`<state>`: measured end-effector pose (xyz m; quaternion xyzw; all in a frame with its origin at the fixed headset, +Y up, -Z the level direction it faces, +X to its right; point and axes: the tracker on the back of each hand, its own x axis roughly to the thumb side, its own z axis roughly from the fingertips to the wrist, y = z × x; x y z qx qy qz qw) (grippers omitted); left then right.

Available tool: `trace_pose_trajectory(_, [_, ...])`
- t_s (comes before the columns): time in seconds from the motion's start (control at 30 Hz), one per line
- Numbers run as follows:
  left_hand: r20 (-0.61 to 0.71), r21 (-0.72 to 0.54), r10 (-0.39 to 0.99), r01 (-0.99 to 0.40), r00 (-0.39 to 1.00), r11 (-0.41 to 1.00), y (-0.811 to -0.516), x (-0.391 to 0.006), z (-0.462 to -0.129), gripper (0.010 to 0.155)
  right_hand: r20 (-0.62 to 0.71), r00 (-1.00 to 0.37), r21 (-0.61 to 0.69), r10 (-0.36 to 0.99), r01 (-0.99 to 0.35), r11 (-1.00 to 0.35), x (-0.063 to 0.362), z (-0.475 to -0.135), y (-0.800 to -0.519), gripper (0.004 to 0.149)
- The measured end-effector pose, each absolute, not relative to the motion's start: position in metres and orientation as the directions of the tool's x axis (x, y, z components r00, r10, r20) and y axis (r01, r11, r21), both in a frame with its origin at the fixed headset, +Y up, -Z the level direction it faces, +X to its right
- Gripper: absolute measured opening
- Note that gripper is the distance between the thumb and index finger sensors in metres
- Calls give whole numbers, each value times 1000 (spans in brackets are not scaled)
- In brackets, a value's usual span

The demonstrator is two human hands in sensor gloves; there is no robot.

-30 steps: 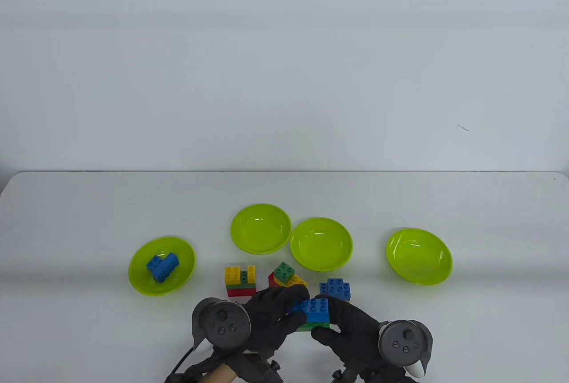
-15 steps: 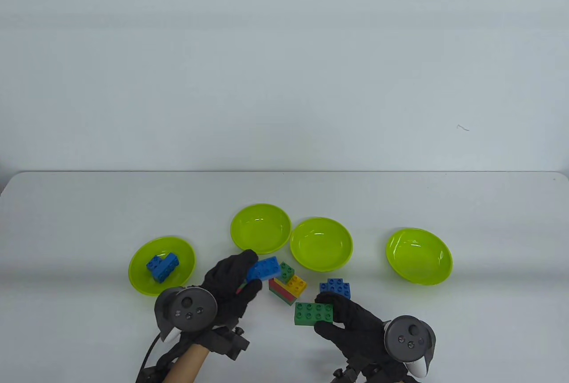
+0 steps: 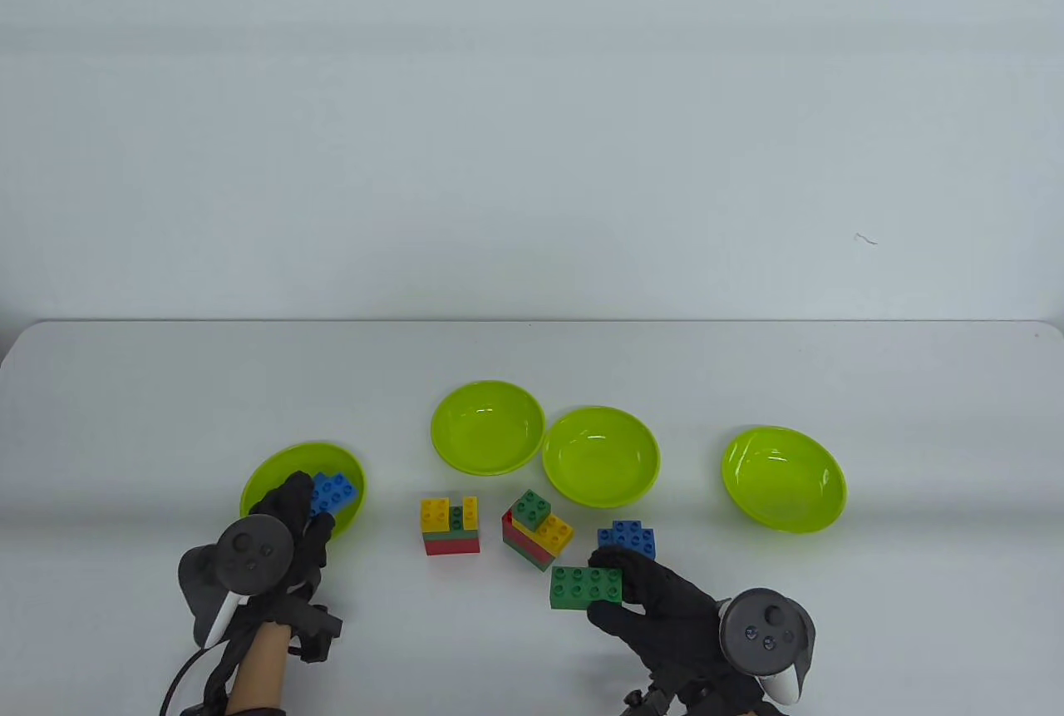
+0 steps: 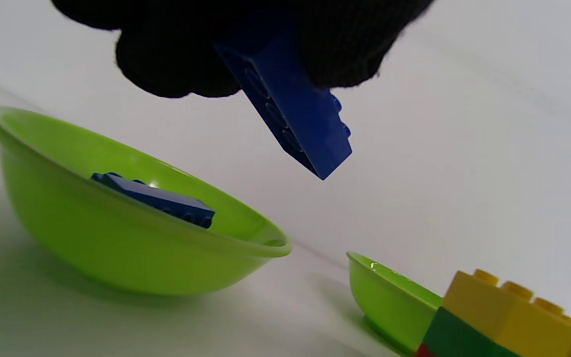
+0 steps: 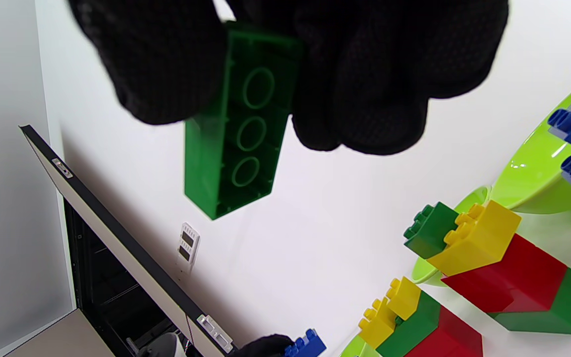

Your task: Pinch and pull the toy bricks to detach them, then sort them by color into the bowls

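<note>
Since half a second ago the left hand (image 3: 291, 529) has been swinging away from the middle of the table, carrying the blue brick (image 3: 334, 493) out to the leftmost bowl (image 3: 258, 491), and a second earlier that brick was still joined to the green brick (image 3: 586, 586) between both hands; the pair is now apart, so this detaching step is looking done and only the sorting is remaining. In the left wrist view the left fingers (image 4: 176, 54) are pinching the blue brick by its upper end, so that it is hanging tilted above the bowl's rim, not yet released, while another blue piece (image 4: 154, 197) is already lying inside. The right hand (image 3: 657, 599) is staying low near the front edge, its fingers and thumb curling round the green brick and holding it off the table. The other three bowls appear to be holding nothing, though their far sides are hard to judge from here. The remaining mixed stacks (image 3: 450, 526) and a blue cluster (image 3: 628, 538) are waiting between the hands.
</note>
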<state>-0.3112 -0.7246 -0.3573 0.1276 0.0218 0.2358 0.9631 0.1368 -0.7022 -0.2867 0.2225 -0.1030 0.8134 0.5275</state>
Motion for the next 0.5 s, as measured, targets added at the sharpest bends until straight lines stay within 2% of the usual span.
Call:
trace_pose_trajectory(0.27, [-5, 191, 443, -434, 897, 880, -735, -314, -361, 62, 465, -343, 71, 816, -904, -421, 137, -287, -702, 62])
trace_pose_trajectory(0.43, [105, 201, 505, -516, 857, 833, -720, -296, -362, 72, 461, -336, 77, 821, -907, -415, 137, -287, -702, 62])
trace_pose_trajectory(0.5, [190, 195, 551, -581, 813, 790, -710, -279, -361, 74, 458, -335, 77, 823, -908, -412, 137, -287, -702, 62])
